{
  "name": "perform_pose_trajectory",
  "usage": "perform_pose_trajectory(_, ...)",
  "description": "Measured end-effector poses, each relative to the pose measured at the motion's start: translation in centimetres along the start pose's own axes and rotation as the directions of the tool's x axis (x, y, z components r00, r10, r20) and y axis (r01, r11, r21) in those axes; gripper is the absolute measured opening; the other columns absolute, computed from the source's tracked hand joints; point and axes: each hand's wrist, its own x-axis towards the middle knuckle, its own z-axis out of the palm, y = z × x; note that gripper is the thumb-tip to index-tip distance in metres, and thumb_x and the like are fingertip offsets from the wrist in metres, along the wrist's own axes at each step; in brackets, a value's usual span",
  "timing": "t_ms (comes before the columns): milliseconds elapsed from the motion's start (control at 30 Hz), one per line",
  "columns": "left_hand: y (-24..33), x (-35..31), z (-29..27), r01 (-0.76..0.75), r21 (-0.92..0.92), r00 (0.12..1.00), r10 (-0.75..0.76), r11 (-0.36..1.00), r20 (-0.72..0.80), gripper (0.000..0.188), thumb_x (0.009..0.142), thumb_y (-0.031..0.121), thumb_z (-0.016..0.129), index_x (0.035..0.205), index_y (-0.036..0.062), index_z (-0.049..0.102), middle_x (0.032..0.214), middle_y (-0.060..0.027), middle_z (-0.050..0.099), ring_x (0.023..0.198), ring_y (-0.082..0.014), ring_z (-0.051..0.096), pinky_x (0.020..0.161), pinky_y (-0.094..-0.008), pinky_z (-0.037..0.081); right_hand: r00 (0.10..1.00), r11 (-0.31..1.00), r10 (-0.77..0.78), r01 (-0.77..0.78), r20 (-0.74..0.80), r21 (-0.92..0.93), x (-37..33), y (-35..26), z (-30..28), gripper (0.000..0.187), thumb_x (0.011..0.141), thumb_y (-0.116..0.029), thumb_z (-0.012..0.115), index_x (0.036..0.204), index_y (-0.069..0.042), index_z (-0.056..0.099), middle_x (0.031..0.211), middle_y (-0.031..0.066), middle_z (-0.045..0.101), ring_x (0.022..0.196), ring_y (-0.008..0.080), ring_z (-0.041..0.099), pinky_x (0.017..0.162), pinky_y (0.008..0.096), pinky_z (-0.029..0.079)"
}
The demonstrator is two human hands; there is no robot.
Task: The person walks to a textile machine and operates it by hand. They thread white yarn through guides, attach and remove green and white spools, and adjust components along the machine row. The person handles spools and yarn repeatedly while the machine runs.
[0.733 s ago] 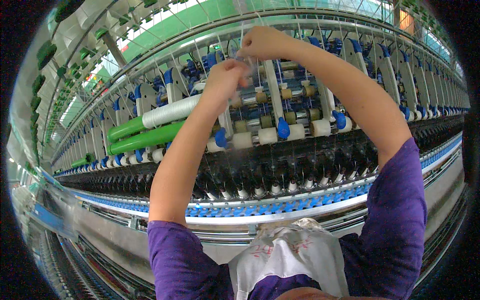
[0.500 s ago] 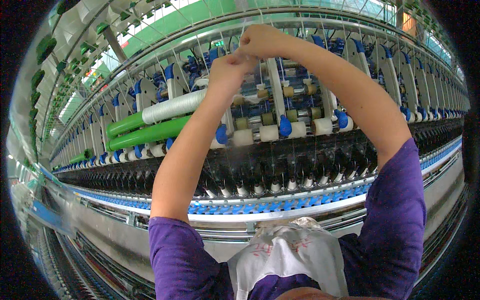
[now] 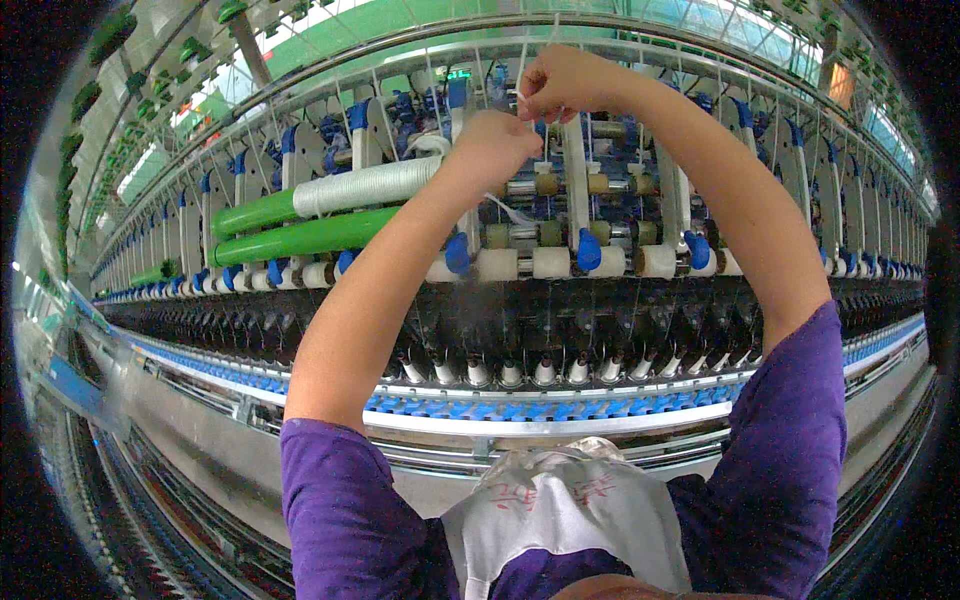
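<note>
Both my arms reach up to the upper part of a long spinning machine. My right hand (image 3: 572, 84) is closed in a pinch on a thin white roving strand (image 3: 522, 66) that hangs from above. Just below and left of it, my left hand (image 3: 492, 146) is closed with curled fingers; whatever it holds is hidden. A loose tuft of white fibre (image 3: 512, 212) trails under the left hand, in front of the rollers. Left of my left forearm lies a green bobbin (image 3: 255, 214) partly wound with white roving (image 3: 370, 186), and a bare green tube (image 3: 310, 237) lies below it.
White rollers (image 3: 552, 263) and blue-tipped arms (image 3: 588, 250) run along the machine. Below stand several small white-wound spindles (image 3: 545, 372) behind a blue-and-white rail (image 3: 560, 410). Green bobbin holders (image 3: 112, 38) hang at the upper left. A white apron (image 3: 565, 510) covers my front.
My hands, which were touching, have come slightly apart, the right one now higher and to the right. The machine and green tubes have shifted a little in view as my head moved.
</note>
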Motion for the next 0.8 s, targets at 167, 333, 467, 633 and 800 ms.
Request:
perform_pose_trajectory(167,-0.3,-2.7,1.2,-0.236,0.355,0.955,0.147,0.905,0.258,0.021,0.069,0.022,0.06,0.072,0.001,0.066,0.067,-0.0177,0.063,0.064,-0.0325,0.062,0.065,-0.0413,0.05,1.0,0.964,0.002,-0.008,-0.021,-0.266,1.4,0.9,0.9,0.017,0.071,-0.016,0.068,0.076,-0.001,0.064,0.07,0.0097,0.064,0.06,0.0188,0.061,0.059,0.0318,0.052)
perform_pose_trajectory(333,-0.1,-11.1,3.1,-0.28,0.158,0.916,0.215,0.947,0.338,0.019,0.073,0.019,0.058,0.075,0.001,0.064,0.071,-0.0186,0.063,0.067,-0.0345,0.062,0.066,-0.0412,0.05,0.983,0.732,-0.141,0.02,-0.122,-0.681,3.4,1.8,3.5,0.013,0.071,-0.011,0.065,0.078,0.0,0.064,0.079,0.0177,0.065,0.076,0.0323,0.064,0.067,0.0383,0.054)
perform_pose_trajectory(467,-1.4,-17.2,2.9,-0.076,-0.119,0.924,0.115,0.99,0.364,0.014,0.076,0.015,0.059,0.078,0.001,0.061,0.064,-0.01,0.059,0.055,-0.015,0.055,0.053,-0.0295,0.044,0.986,0.689,-0.025,-0.101,-0.163,-0.717,4.6,2.3,5.8,0.013,0.072,-0.004,0.06,0.083,-0.002,0.066,0.092,0.0185,0.065,0.086,0.0341,0.064,0.072,0.0434,0.053)
perform_pose_trajectory(633,-5.6,-23.2,1.7,0.211,-0.244,0.938,-0.125,0.947,0.324,0.014,0.077,0.013,0.058,0.08,0.0006,0.063,0.068,-0.0039,0.061,0.061,-0.0083,0.053,0.055,-0.0238,0.043,0.988,0.574,0.043,-0.145,-0.147,-0.806,5.5,3.1,7.1,0.022,0.079,-0.016,0.057,0.091,-0.001,0.066,0.097,0.0169,0.065,0.089,0.0318,0.064,0.075,0.0421,0.053)
perform_pose_trajectory(800,-9.9,-28.9,1.5,0.405,-0.367,0.911,-0.337,0.837,0.238,0.01,0.079,0.008,0.057,0.084,0.0008,0.063,0.068,0.0015,0.059,0.059,-0.0028,0.045,0.052,-0.0203,0.037,0.983,0.575,0.05,-0.173,-0.176,-0.8,5.8,4.3,7.7,0.024,0.077,-0.002,0.053,0.098,-0.002,0.064,0.101,0.0188,0.063,0.093,0.0333,0.063,0.075,0.0423,0.054)
